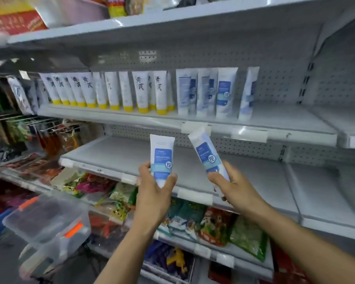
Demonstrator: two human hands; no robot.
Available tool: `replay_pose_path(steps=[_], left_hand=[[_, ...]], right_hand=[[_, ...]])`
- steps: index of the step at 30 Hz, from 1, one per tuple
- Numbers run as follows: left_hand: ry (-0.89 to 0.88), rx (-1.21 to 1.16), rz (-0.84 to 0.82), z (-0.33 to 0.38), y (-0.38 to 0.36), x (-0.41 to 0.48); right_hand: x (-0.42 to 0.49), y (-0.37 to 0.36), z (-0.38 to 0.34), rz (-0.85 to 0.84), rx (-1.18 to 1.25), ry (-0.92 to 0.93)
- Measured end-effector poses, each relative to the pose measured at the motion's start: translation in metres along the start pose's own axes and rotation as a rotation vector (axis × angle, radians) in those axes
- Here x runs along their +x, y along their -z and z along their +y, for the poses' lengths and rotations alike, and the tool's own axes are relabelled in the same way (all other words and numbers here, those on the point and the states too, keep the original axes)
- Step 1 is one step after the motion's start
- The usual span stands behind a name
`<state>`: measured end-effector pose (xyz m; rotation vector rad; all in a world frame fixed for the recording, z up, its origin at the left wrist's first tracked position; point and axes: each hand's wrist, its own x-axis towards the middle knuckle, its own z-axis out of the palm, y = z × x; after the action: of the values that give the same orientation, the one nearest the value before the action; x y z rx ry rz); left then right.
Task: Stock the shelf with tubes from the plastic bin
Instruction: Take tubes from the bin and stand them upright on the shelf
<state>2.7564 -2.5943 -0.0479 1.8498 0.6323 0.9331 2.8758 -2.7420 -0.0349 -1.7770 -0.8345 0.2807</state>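
Note:
My left hand grips the lower end of a white tube with a blue label, held upright in front of the lower grey shelf. My right hand grips a second tube of the same kind, tilted with its top leaning left. On the upper shelf stand several matching blue-label tubes, with a row of white tubes with yellow caps to their left. The clear plastic bin with orange latches sits at lower left.
The upper shelf is bare to the right of the blue-label tubes. Bagged snacks fill the shelf under my hands. Hanging packets on hooks crowd the left side. Boxes and bags sit on the top shelf.

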Motion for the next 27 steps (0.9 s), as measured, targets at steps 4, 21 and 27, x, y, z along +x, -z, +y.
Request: replay_pose_path(steps=[4, 21, 27], left_hand=[[-0.032, -0.073, -0.075, 0.051, -0.045, -0.009], [-0.268, -0.207, -0.243, 0.126, -0.149, 0.056], [-0.348, -0.173, -0.247, 0.130, -0.162, 0.094]], right_hand=[[-0.012, 0.060, -0.005, 0.086, 0.002, -0.009], [0.072, 0.188, -0.029, 0.419, 0.052, 0.065], [0.120, 0.207, -0.025, 0.442, -0.003, 0.043]])
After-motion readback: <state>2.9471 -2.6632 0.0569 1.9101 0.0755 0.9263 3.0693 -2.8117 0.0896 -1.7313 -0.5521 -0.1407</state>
